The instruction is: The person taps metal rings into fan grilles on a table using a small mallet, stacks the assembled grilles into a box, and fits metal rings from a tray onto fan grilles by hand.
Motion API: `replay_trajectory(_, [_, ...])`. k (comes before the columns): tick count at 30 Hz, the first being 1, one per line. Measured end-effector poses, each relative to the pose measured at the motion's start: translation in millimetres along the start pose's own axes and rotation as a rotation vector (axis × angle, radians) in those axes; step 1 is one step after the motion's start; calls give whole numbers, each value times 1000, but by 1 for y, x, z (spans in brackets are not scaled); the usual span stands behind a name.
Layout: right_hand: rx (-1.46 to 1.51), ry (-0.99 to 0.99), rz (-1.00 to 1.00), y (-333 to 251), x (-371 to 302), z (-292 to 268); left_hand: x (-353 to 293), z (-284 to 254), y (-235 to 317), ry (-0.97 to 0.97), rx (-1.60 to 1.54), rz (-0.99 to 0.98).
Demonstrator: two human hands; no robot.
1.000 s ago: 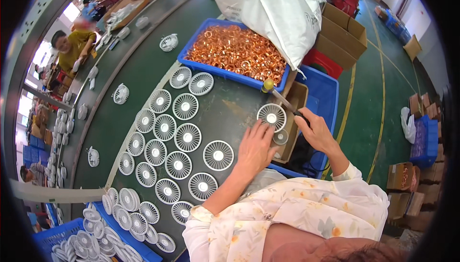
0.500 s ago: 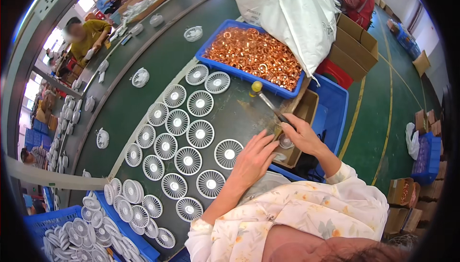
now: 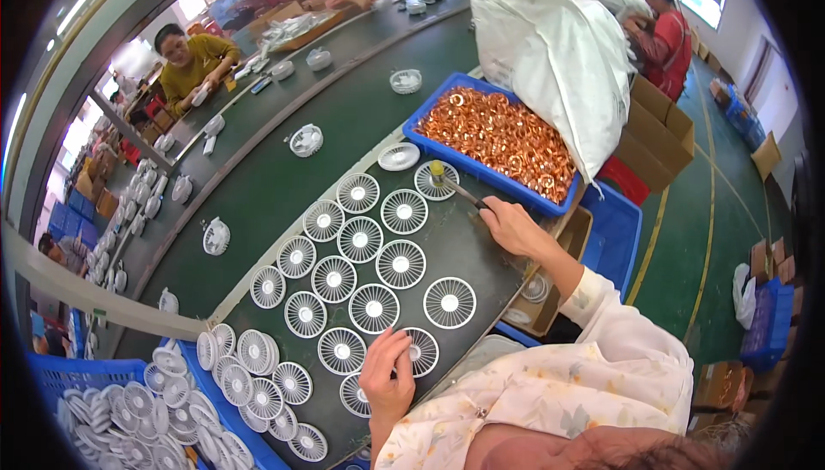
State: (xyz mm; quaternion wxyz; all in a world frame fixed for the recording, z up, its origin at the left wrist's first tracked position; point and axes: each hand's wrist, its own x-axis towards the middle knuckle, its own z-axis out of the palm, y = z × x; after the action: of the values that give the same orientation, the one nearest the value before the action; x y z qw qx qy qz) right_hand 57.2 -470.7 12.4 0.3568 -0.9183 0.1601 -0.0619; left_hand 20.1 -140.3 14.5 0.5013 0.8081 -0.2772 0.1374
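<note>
My right hand is closed around the dark handle of a small mallet. Its yellow head is over a white round grille near the blue tray. Beside that grille lies another white disc with a whiter, less spoked-looking face. Lower down, my left hand rests with bent, slightly parted fingers at the edge of another round grille, partly covering it. Several more spoked grilles with shiny centres lie in rows on the dark work surface between my hands and the conveyor.
Copper-coloured rings fill a blue tray beyond my right hand, beside a white sack. A blue crate at lower left holds many grilles. The green conveyor carries white parts; co-workers sit across it.
My right hand has swung the mallet away from my body to the far grille. My left hand has moved left and nearer me. The far corner disc now looks whiter; the view has shifted.
</note>
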Motion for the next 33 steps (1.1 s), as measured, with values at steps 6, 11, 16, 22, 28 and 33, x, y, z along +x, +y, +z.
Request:
replay_trajectory(6, [138, 247, -103, -20, -1, 1, 2, -8, -6, 52, 18, 11])
replay_trajectory(11, [-115, 36, 47, 7, -16, -4, 3, -11, -16, 43, 14, 74])
replay_trajectory(16, [67, 112, -88, -41, 2, -11, -1, -12, -23, 59, 27, 61])
replay_trajectory(22, [-117, 175, -157, -25, 84, 28, 2, -15, -20, 99, 46, 62])
replay_trajectory(28, [-28, 75, -126, -47, 86, 24, -7, -25, -30, 128, 104, 17])
replay_trajectory(33, [-124, 21, -141, -15, 103, 43, 4, -24, -25, 133, 62, 57])
